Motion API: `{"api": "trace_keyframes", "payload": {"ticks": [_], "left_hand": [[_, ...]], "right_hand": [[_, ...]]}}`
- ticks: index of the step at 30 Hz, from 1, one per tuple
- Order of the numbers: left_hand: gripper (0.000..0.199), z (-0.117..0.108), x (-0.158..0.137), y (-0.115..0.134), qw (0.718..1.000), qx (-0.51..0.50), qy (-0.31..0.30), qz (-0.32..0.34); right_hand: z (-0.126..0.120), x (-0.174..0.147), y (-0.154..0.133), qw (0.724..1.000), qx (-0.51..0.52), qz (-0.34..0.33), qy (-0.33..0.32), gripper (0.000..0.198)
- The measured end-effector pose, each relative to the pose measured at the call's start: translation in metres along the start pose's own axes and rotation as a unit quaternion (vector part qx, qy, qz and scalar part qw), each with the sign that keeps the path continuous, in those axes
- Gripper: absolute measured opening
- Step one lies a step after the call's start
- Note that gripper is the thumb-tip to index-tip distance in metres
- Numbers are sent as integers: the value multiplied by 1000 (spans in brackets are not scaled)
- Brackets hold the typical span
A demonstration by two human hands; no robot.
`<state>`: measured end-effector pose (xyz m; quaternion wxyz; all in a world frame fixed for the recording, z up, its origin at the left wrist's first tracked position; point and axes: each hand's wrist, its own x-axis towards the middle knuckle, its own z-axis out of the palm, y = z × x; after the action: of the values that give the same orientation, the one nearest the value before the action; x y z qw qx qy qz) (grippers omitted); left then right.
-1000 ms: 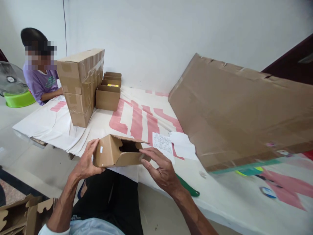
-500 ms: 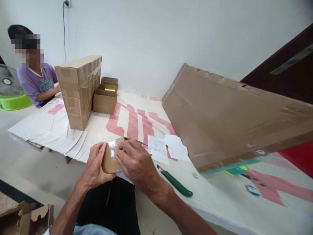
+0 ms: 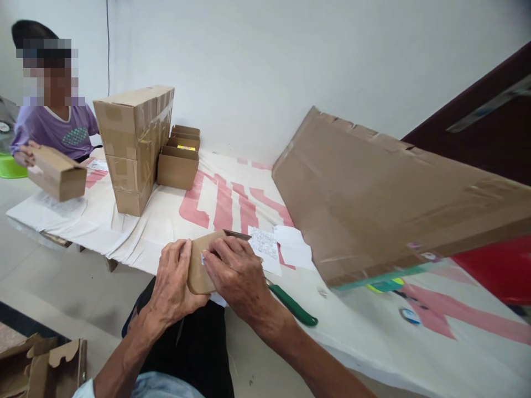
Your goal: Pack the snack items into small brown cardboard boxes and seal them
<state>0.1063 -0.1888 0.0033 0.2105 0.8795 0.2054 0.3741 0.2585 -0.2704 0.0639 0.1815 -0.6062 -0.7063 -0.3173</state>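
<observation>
A small brown cardboard box (image 3: 199,276) is held over my lap at the table's edge. My left hand (image 3: 176,279) grips its left side, thumb below and fingers along the far side. My right hand (image 3: 236,271) lies over the box's face with fingers curled together. Its fingertips touch a small white-and-blue label (image 3: 203,258), mostly covered by them; whether they pinch anything is hidden. A dark gap shows at the box's far right edge. Right of my right hand lies a green-handled knife (image 3: 294,305), its blade mostly hidden by the hand.
Stacked taped cartons (image 3: 120,132) and open small boxes (image 3: 178,168) stand at back left. A large cardboard sheet (image 3: 385,204) leans at right. Papers (image 3: 292,246) and a tape roll (image 3: 410,315) lie on the cloth-covered table (image 3: 365,342). A co-worker (image 3: 53,121) holds a carton (image 3: 58,174).
The box and both my hands have shifted slightly right in view. A shiny patch on the box is now out of sight. The co-worker has brought a carton into view.
</observation>
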Motion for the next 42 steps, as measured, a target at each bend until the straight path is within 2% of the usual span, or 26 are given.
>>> {"api": "trace_keyframes", "payload": {"ticks": [10, 19, 28, 42], "left_hand": [[109, 4, -2, 5, 1000, 4, 11, -7], [105, 6, -2, 9, 1000, 14, 11, -6], [107, 6, -4, 14, 1000, 21, 4, -9], [101, 8, -3, 24, 999, 38, 6, -15]], "right_hand": [[-1, -4, -3, 999, 41, 26, 3, 24], [5, -8, -8, 999, 11, 44, 14, 26], [2, -13, -8, 999, 18, 50, 2, 22], [-3, -16, -2, 997, 37, 64, 21, 18]]}}
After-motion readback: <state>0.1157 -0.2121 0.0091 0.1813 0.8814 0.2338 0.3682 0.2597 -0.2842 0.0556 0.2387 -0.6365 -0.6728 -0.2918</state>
